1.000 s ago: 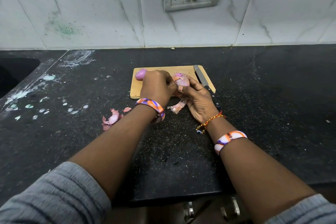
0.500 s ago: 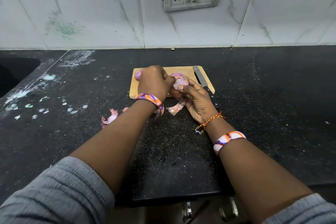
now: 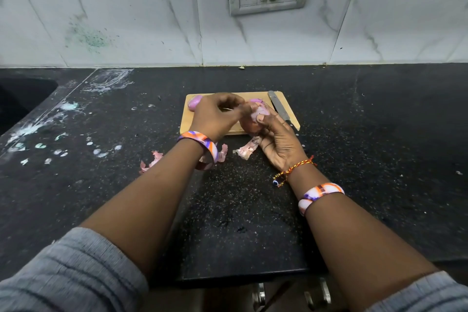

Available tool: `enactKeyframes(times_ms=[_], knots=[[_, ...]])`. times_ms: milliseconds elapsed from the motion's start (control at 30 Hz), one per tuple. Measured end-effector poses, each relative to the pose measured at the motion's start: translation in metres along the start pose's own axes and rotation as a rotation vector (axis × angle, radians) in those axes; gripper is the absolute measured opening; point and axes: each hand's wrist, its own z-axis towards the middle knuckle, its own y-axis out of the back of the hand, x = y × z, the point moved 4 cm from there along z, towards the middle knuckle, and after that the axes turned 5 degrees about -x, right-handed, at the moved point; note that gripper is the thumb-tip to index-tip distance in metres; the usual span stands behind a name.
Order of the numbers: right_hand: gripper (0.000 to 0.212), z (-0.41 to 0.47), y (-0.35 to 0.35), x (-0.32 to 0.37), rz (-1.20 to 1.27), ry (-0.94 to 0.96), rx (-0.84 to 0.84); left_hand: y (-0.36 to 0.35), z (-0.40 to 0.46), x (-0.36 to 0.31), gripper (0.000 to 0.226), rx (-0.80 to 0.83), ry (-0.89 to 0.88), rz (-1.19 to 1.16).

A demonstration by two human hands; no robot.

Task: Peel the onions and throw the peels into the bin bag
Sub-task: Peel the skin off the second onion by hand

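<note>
Head cam: right hand grips the half-peeled pinkish-red onion over the small wooden cutting board, while the left hand pinches its skin. Peeled purple onion at the board's 10 o'clock, steel knife at 2, pink peels on the black counter at 6.

The left hand covers most of the peeled onion at the board's far corner, so only a purple edge pokes out. The onion being worked on is mostly buried between both hands. Left wrist hides part of the peels. Sink is chopped off at the left edge. Knife handle disappears behind the right hand.
</note>
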Motion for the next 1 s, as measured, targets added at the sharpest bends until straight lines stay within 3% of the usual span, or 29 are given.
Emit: enactKeyframes(times_ms=[100,200,400,600,733,867,1000], knots=[[0.031,-0.002,-0.002,-0.001,0.003,-0.003,0.015,0.000,-0.004,-0.004,0.014,-0.085,-0.113,0.129],[0.030,-0.002,-0.002,0.000,0.004,0.013,-0.001,-0.004,-0.003,-0.009,0.005,-0.098,-0.169,0.145],[0.029,-0.001,0.000,-0.001,-0.037,0.014,-0.007,-0.005,0.003,-0.003,0.009,-0.149,-0.125,0.122],[0.029,0.001,-0.001,-0.003,-0.065,0.002,0.023,-0.009,0.003,-0.011,0.010,-0.199,-0.252,0.424],[0.031,0.001,0.000,-0.003,-0.079,-0.005,0.046,-0.009,0.004,-0.011,0.016,-0.235,-0.219,0.464],[0.033,0.000,-0.001,-0.003,-0.083,-0.010,0.068,-0.003,0.008,-0.008,0.015,-0.258,-0.067,0.364],[0.034,-0.001,-0.001,-0.001,-0.003,0.007,0.086,0.000,0.017,0.028,0.026,-0.217,0.354,0.188]])
